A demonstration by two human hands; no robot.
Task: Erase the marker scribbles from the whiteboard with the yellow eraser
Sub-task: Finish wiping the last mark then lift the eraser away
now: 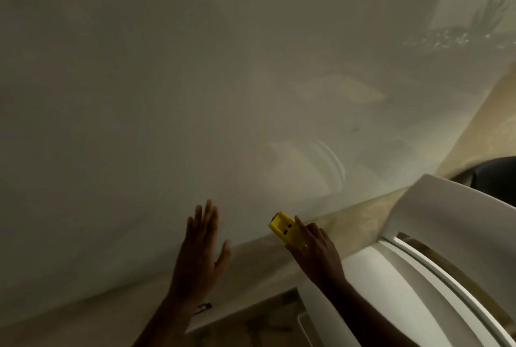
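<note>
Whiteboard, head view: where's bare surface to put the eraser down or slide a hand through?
The whiteboard is bare across its left and upper spread, beyond the flat left hand. Between that hand and the right hand gripping the yellow eraser there is an open gap along the near edge. It is crowded at lower right, where the white chair sits against the table.

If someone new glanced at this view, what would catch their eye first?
The bright yellow eraser, gripped in the right hand at the whiteboard's lower edge. Beside it, the left hand lies flat, fingers straight, on the board. A white chair fills the lower right corner.
</note>
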